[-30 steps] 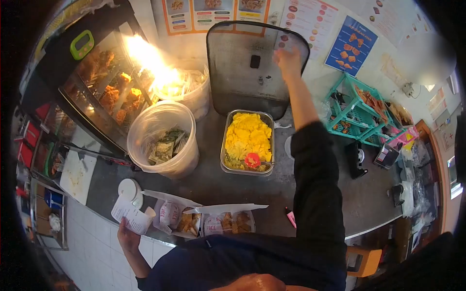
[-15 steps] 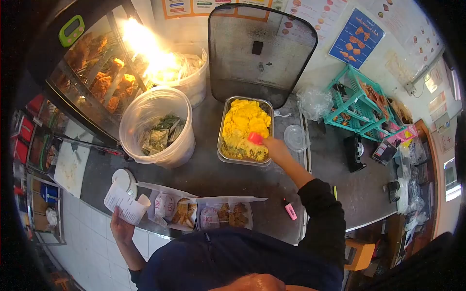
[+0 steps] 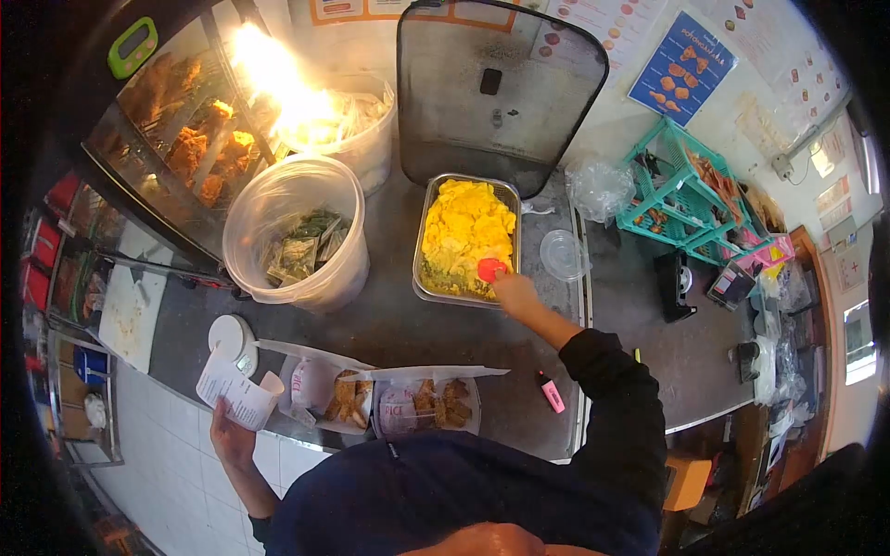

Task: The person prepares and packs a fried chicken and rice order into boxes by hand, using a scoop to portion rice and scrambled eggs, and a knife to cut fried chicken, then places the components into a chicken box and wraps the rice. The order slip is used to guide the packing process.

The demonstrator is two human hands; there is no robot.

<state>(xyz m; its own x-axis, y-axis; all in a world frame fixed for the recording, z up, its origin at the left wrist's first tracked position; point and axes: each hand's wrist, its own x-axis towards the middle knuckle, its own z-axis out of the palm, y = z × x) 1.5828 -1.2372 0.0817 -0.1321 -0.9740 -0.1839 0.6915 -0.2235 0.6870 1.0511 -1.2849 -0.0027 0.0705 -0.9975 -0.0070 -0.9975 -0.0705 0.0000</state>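
My right hand [image 3: 519,298] is closed round the handle of a red scoop [image 3: 491,270]. The scoop's head is at the lower right of the yellow scrambled egg-like food [image 3: 466,222], inside a metal tray [image 3: 454,300]. Thinner, greenish-yellow bits cover the tray's near end. At lower left, my left hand [image 3: 232,437] grips a curling printed paper slip [image 3: 236,394]. Beside the slip, two open food boxes stand side by side. Each holds a wrapped rice packet [image 3: 400,410] and browned fried pieces [image 3: 454,404].
A clear bucket of sachets [image 3: 320,296] stands left of the tray, near a lit display case [image 3: 171,181]. A mesh cover [image 3: 464,139] leans behind the tray. Right lie a clear lid [image 3: 562,256], a pink highlighter [image 3: 551,392], a tape dispenser [image 3: 675,285] and a teal rack [image 3: 663,218].
My right hand and the scoop have shifted slightly down within the tray's near end. The left hand still holds the paper slip. The whole view has tilted a little.
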